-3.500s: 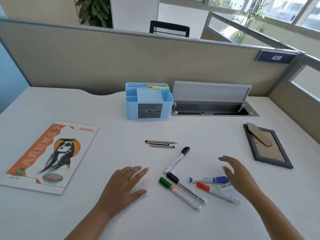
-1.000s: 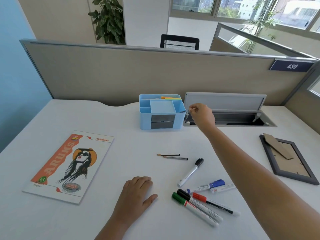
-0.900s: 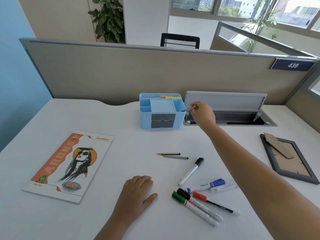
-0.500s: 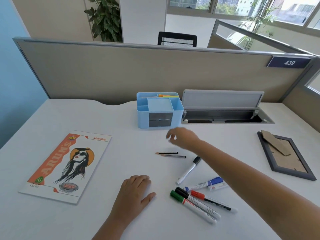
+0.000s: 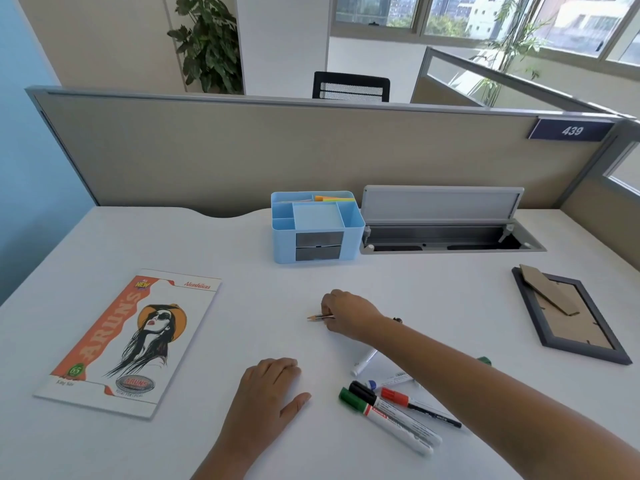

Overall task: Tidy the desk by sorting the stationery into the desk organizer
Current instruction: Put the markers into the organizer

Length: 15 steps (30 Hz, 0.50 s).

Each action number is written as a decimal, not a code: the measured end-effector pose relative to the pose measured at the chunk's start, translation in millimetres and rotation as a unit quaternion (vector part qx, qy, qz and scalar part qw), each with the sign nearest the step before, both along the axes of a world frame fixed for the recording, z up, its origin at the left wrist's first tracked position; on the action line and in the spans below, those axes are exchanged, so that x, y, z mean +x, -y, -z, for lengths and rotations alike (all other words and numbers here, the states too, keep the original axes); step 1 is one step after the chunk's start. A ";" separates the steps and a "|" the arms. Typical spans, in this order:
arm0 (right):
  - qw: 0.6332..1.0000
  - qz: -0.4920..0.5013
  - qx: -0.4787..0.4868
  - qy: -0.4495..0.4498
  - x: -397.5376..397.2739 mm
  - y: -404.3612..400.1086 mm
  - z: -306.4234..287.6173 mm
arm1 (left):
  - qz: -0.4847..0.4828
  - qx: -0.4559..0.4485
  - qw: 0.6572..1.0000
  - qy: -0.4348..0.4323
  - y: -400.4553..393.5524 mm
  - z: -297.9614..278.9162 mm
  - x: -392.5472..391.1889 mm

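From the head camera, the right hand [image 5: 349, 315] reaches across the middle of the white counter [image 5: 433, 292], its grip closed in a pinch on a pencil [image 5: 317, 317] whose sharpened tip pokes out to the left of the curled fingers; whether a second pencil lies under the hand cannot be told. The left hand [image 5: 266, 393] rests palm down on the counter nearer the person, fingers relaxed and spread flat, its grip holding nothing. The blue desk organizer [image 5: 317, 230] stands at the back of the counter, well apart from the pencil, with yellow and orange items showing in its rear compartment and two grey drawers in its front. Just to its right a grey cable tray [image 5: 446, 233] is set into the counter with its lid raised. Near the right forearm lies a cluster of markers: a green-capped marker [image 5: 384, 420], a black-capped marker [image 5: 394, 412] touching it, a red-capped marker [image 5: 419, 407] just beside them, and a white marker [image 5: 363, 362] partly hidden under the arm. A notebook [image 5: 131, 341] with an orange cover illustration lies to the left, and a dark picture frame [image 5: 568, 313] lies face down to the right.
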State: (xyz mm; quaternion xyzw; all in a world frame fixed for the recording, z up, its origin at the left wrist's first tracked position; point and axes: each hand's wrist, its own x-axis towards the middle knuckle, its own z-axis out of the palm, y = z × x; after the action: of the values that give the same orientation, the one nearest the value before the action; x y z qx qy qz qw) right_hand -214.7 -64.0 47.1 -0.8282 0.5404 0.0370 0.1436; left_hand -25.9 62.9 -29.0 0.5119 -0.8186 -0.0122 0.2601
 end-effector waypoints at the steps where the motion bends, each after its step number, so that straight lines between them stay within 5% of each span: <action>1: 1.000 -0.001 -0.001 0.004 -0.5 -0.4 1.2 | 0.000 -0.004 1.000 0.000 0.0 -0.4 -0.2; 15: 0.997 0.023 0.011 0.067 -19.8 8.8 -6.9 | -0.001 0.006 1.000 0.009 -0.3 0.5 -0.1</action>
State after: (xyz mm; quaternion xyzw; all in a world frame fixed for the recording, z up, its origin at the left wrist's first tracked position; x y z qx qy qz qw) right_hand -234.5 -72.9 54.0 -0.8143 0.5484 -0.0157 0.1897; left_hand -26.0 63.2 -29.5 0.5144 -0.8205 -0.0125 0.2492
